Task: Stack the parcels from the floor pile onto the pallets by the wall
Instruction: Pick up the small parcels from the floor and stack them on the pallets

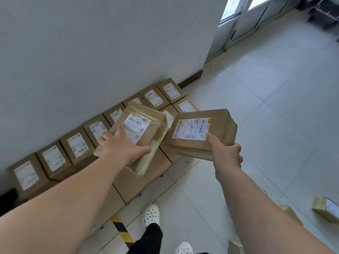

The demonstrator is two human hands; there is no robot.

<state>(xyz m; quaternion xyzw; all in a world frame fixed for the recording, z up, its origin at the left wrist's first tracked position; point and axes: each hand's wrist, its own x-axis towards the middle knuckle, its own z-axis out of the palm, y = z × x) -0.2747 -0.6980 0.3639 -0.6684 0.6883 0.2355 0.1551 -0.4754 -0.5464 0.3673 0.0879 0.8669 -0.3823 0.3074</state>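
My left hand [119, 145] grips a taped brown parcel [146, 123] with a white label, tilted above the stacked boxes. My right hand [226, 154] grips a second, flatter labelled parcel [203, 131] by its near edge, held just right of the first. Below both, a row of labelled cardboard boxes [77, 145] runs along the white wall, with a nearer row of plain boxes [132, 184] in front. The pallets under them are hidden.
Loose parcels [326, 209] lie on the tiled floor at the lower right. A yellow-black striped tape mark [122, 230] is on the floor near my feet in white clogs [151, 215]. A door [244, 21] stands at the far right of the wall.
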